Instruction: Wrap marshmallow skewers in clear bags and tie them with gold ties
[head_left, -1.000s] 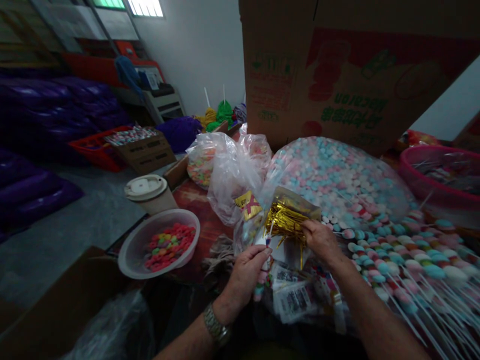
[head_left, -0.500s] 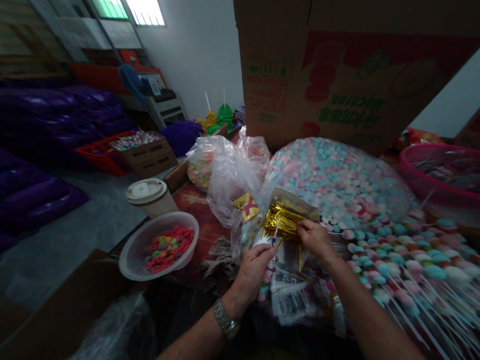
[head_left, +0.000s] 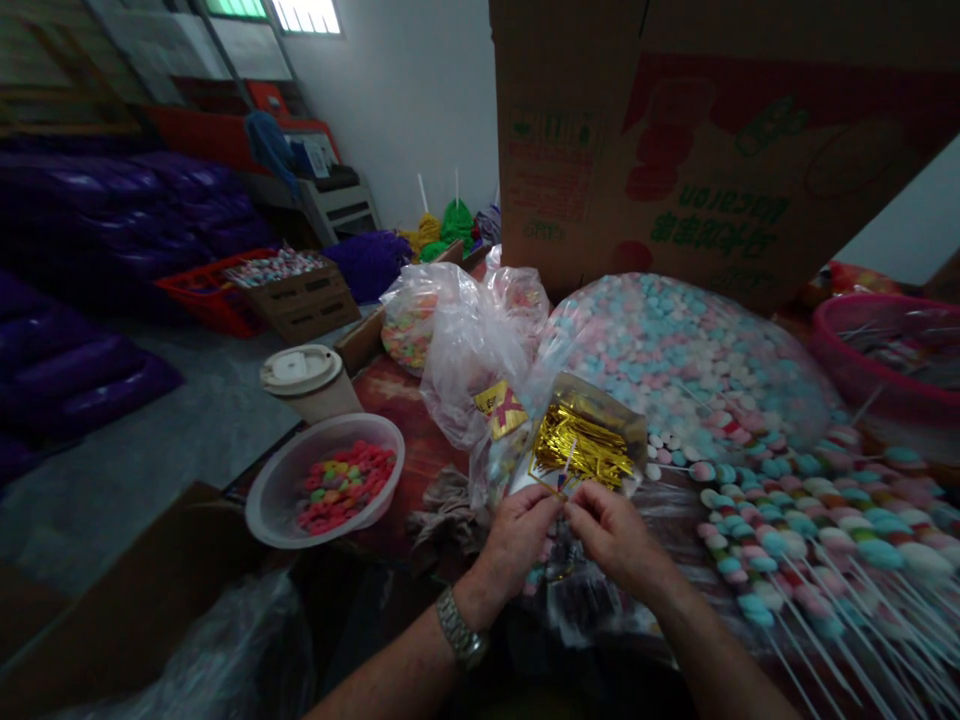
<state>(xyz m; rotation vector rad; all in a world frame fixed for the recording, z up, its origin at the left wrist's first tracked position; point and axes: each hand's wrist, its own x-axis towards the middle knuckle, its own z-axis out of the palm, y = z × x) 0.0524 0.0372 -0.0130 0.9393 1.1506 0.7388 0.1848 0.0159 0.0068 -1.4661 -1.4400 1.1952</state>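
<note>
My left hand (head_left: 517, 532) is closed on a wrapped marshmallow skewer (head_left: 534, 578), whose white stick (head_left: 571, 456) points up and away from me. Fingertips of my right hand (head_left: 613, 532) meet the left ones at the wrapper's neck, pinching a thin gold twist tie (head_left: 541, 480). Just beyond both hands, a pile of gold twist ties (head_left: 589, 440) lies in an opened pouch. Printed clear wrappers (head_left: 581, 600) lie beneath my hands, partly hidden by them. Rows of unwrapped marshmallow skewers (head_left: 810, 525) lie to the right, sticks toward me.
Behind the ties sits a big clear bag of marshmallows (head_left: 675, 345), backed by a tall cardboard box (head_left: 570, 150). At left are a bowl of gummy rings (head_left: 262, 500) and a lidded tub (head_left: 319, 395). A pink basin (head_left: 832, 345) stands far right.
My right hand has come away from the gold tie pile, moving left and down to meet my left hand at the skewer's wrapper, with a gold tie now between the fingers.
</note>
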